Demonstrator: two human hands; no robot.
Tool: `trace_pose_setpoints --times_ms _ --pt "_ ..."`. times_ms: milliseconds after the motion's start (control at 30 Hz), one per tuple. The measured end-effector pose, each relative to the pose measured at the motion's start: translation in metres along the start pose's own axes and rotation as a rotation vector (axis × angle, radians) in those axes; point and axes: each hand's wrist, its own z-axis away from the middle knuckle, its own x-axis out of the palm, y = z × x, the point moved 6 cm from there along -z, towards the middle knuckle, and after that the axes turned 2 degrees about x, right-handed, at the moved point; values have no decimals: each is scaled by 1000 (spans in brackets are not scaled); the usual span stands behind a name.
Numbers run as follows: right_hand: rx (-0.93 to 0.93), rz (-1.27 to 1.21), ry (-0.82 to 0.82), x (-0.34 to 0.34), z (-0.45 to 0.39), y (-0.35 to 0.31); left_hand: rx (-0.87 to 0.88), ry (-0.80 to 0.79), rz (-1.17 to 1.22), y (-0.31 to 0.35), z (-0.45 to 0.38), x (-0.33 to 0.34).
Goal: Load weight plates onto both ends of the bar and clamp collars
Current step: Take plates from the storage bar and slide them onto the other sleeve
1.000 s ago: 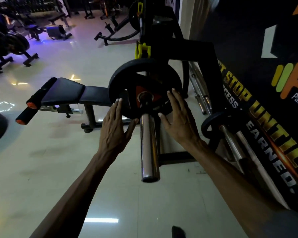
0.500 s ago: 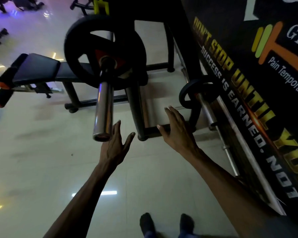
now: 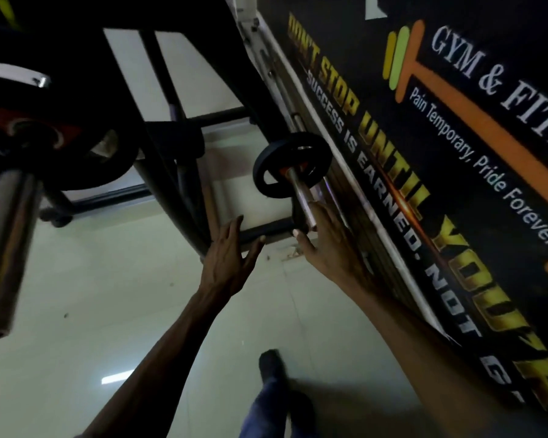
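Observation:
The racked bar's chrome sleeve (image 3: 5, 245) juts toward me at the far left, with a large black weight plate (image 3: 102, 156) seated on it. A small black plate (image 3: 293, 167) sits on a second bar (image 3: 301, 197) that leans by the wall at centre right. My right hand (image 3: 329, 241) is open, its fingers spread right at the end of that second bar, just below the small plate. My left hand (image 3: 228, 260) is open too, fingers apart, a little to the left over the rack's base rail, holding nothing.
A black rack frame (image 3: 171, 172) with floor rails stands between the two bars. A dark banner wall (image 3: 424, 184) runs along the right, with more bars (image 3: 276, 74) leaning against it. Glossy tile floor (image 3: 108, 311) lies below, and my foot (image 3: 271, 365) shows at the bottom.
Both hands left the large plate on the racked bar and swung right and down. My right hand now reaches the end of the leaning bar with the small plate.

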Motion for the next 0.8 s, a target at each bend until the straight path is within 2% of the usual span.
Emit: trace_pose_setpoints --times_ms 200,433,633,800 --pt "-17 44 100 -16 -54 46 46 -29 38 21 -90 39" --pt "-1 82 36 9 -148 99 59 -57 78 24 -200 75" --pt "-2 35 -111 37 -226 132 85 -33 89 9 -275 98" --pt "-51 37 -116 65 -298 161 68 -47 60 -11 -327 128"
